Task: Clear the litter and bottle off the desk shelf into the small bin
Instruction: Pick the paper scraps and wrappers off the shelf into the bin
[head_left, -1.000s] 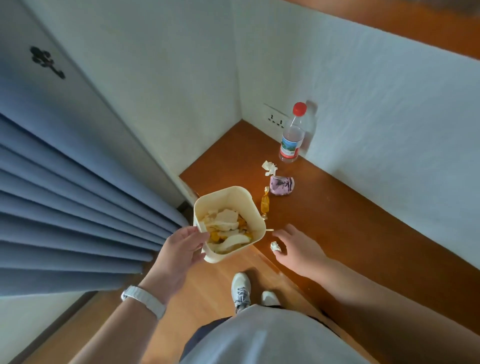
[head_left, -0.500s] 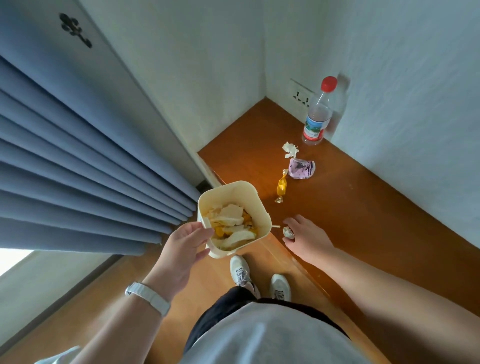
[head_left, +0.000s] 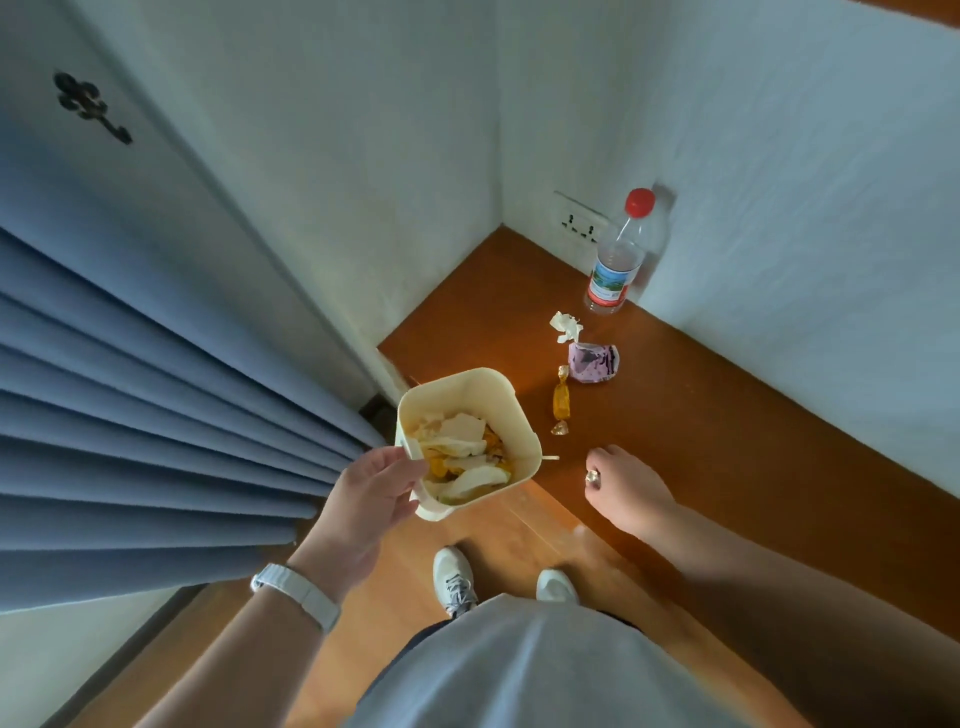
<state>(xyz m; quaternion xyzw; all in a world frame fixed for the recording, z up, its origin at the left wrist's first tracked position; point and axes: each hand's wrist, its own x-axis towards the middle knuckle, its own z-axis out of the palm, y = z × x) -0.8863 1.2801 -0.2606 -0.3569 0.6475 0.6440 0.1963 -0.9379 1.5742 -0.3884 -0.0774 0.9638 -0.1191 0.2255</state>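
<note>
A person stands at a wooden desk shelf (head_left: 753, 467) set into a white-walled corner, seen from above through a head-worn camera. At far left, blue curtains (head_left: 130, 415) hang in folds beside a pale panel bearing a dark ornament (head_left: 91, 106). The left hand (head_left: 371, 501), a white wristband (head_left: 296, 595) on its wrist, grips the near rim of a small cream bin (head_left: 467, 395), thumb hooked inside the edge, holding it tilted just off the shelf's front corner above the wooden floor (head_left: 363, 597). The bin already contains pale scraps and orange-yellow wrappers, and a thin stick (head_left: 549, 458) juts out past its right side. Below, two white shoes (head_left: 454, 577) and a grey shirt (head_left: 519, 670) show at the bottom of the view. On the shelf just right of the bin lies a yellow sweet wrapper (head_left: 561, 401), twisted at both ends; beyond it sit a crumpled white scrap of paper (head_left: 566, 326) and, touching or nearly touching that scrap, a purple packet (head_left: 594, 362). The right hand (head_left: 626, 486) is low over the shelf near its front edge, fingers curled around a small pale piece of litter (head_left: 592, 476) pinched at the fingertips. Furthest back, close to the corner, a clear plastic bottle (head_left: 618, 260) with a red cap stands upright against the right wall, just in front of a wall socket (head_left: 579, 221).
</note>
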